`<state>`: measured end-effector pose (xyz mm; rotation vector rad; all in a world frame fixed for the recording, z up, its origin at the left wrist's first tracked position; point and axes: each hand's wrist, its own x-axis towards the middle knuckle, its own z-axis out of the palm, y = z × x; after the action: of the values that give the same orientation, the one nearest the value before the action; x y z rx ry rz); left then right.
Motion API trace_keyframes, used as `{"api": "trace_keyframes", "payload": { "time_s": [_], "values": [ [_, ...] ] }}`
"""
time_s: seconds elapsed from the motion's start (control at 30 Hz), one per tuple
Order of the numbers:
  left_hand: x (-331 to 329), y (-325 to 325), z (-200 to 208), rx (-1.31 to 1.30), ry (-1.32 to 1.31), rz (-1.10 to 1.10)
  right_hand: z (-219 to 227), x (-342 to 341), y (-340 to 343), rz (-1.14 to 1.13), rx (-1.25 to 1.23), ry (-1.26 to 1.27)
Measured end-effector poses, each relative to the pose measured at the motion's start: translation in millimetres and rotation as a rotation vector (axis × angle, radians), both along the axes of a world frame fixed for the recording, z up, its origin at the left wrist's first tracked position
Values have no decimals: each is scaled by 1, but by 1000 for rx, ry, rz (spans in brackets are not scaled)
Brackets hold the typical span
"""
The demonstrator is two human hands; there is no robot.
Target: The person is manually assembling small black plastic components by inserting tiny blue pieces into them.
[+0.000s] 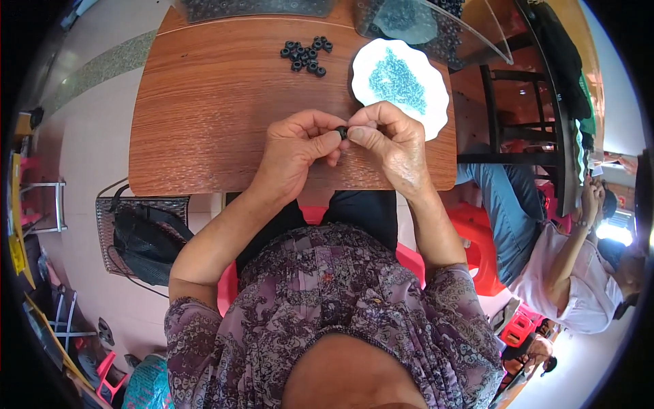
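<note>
Above the near edge of the table, my left hand [294, 151] pinches a small black ring-shaped part [342, 132] between thumb and fingers. My right hand [398, 144] meets it from the other side, thumb and forefinger closed at the part's right edge. Whatever those right fingertips hold is too small or hidden to make out. Farther off lies a loose group of similar black parts [298, 53], several showing a round hole. Beyond my right hand stands a white scalloped plate [438, 112], with many tiny clear bluish pieces [396, 83] spread on it.
The brown wood-grain table [197, 123] carries a clear bin [470, 31] of dark parts at the far right and a tray [255, 8] at the far edge. A black bag [146, 235] rests left of my lap. Another person [572, 269] sits at the right near a red stool [480, 245].
</note>
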<state>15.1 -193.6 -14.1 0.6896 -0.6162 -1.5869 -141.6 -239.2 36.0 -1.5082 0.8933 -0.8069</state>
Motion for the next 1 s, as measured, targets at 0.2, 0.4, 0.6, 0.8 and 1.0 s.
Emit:
{"api": "trace_keyframes", "payload": {
  "time_s": [0.2,0.4,0.6,0.8,1.0],
  "values": [
    [0,3,3,19,30,31,2,9,7,-52,13,-24],
    [0,2,6,0,5,97,-2,13,6,-87,-551,231],
    [3,2,7,28,84,103,-11,21,7,-122,-687,167],
    [9,-2,2,44,215,52,-15,26,11,-198,-685,136],
    [10,-3,0,68,261,57,-9,33,12,-188,-876,199]
  ]
}}
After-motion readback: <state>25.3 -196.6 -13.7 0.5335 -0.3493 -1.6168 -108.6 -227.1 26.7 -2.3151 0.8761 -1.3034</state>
